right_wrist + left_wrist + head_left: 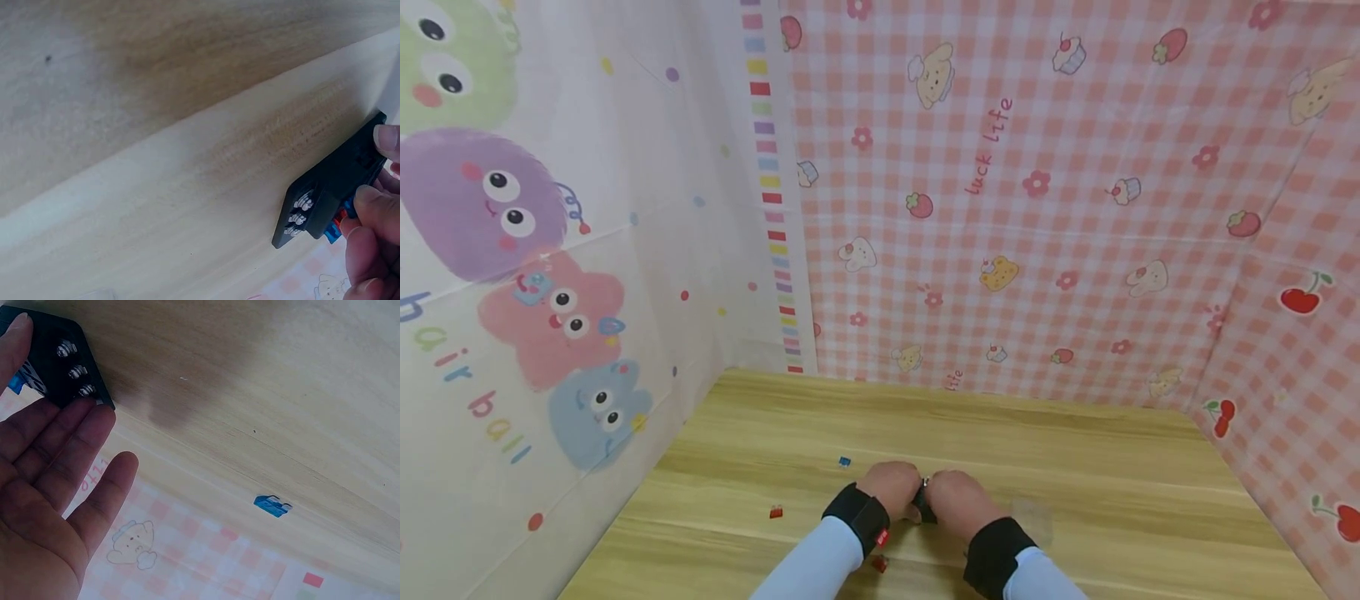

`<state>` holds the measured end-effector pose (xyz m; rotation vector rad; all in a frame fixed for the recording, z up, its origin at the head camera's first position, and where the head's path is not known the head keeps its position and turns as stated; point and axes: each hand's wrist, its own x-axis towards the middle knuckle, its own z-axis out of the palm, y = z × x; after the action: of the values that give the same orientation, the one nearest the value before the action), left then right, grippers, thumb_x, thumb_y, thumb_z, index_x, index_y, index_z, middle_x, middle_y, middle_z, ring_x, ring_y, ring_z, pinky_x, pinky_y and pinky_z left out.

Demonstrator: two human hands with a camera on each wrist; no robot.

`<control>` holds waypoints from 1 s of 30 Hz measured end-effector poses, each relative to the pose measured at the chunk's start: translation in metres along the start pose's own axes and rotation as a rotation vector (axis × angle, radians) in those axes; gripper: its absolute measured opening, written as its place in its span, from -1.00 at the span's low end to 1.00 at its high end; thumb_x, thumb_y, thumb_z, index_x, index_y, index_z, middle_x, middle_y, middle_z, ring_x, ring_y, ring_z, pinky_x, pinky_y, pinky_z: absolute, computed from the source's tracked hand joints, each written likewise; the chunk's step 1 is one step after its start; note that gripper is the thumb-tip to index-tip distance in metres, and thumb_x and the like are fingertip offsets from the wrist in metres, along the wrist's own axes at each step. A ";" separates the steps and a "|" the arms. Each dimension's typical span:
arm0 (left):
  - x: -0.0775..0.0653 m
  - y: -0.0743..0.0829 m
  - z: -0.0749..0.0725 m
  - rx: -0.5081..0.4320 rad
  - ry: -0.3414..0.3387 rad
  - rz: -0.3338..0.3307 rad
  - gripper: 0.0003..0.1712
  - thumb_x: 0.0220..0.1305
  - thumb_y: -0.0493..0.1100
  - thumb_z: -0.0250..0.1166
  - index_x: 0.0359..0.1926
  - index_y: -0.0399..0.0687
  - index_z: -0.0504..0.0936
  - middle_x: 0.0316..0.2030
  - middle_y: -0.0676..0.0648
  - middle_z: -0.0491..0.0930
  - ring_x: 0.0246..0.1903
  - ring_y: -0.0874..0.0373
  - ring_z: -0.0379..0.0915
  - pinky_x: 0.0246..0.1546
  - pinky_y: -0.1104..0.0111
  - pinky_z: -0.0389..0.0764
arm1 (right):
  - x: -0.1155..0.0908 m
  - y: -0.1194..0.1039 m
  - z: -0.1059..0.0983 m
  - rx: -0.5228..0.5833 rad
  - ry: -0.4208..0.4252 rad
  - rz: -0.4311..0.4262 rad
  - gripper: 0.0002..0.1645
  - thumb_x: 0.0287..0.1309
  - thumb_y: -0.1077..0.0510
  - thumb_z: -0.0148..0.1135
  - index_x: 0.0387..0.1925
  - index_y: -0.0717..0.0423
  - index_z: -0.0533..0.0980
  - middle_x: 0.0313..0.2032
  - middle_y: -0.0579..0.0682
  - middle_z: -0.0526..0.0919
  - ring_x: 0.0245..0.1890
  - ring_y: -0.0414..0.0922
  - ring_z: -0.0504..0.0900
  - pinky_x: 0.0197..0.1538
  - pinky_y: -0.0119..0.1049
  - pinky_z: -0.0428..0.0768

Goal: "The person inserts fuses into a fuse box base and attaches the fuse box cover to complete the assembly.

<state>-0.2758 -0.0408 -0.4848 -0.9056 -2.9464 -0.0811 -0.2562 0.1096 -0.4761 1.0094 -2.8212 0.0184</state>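
Note:
Both hands meet low over the table around a black fuse block (331, 178) with a row of silver screw terminals (76, 372). My left hand (891, 487) holds the block by its edge, thumb on one face and fingertips on the far side. The little finger stands out straight in the left wrist view. My right hand (958, 500) pinches a blue blade fuse (349, 205) at the block's side. Beside that, a red blade fuse (339, 217) and another blue one (332, 233) sit in the block. From the head view the hands hide most of the block.
A loose blue blade fuse (845, 461) lies on the wooden table (1112, 467), beyond my left hand. Two red ones, one to the left (776, 512) and one by the left wrist (880, 565), lie nearer. Right of my right hand is a clear plastic piece (1033, 518). Printed cloth walls surround the table.

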 end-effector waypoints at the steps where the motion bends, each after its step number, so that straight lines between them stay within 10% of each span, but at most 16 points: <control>1: 0.000 0.000 0.000 0.004 0.002 0.001 -0.64 -0.11 0.04 0.63 -0.49 -0.02 0.64 -0.56 0.12 0.48 -0.55 0.29 0.33 -0.46 0.40 0.43 | 0.000 -0.001 0.000 -0.023 0.005 -0.008 -0.76 -0.09 0.41 0.38 -0.61 0.06 0.53 -0.58 -0.08 0.54 -0.55 -0.17 0.50 -0.35 -0.25 0.52; 30: 0.001 -0.002 0.001 0.033 -0.033 0.001 -0.62 -0.03 0.08 0.58 -0.37 -0.05 0.66 -0.51 0.11 0.49 -0.53 0.27 0.33 -0.41 0.42 0.44 | -0.003 0.007 0.005 0.169 0.054 0.057 -0.71 -0.10 0.42 0.42 -0.71 0.06 0.57 -0.66 -0.18 0.40 -0.62 -0.23 0.32 -0.47 -0.32 0.36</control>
<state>-0.2776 -0.0415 -0.4858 -0.9133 -2.9680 -0.0174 -0.2588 0.1170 -0.4808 0.9442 -2.8363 0.2908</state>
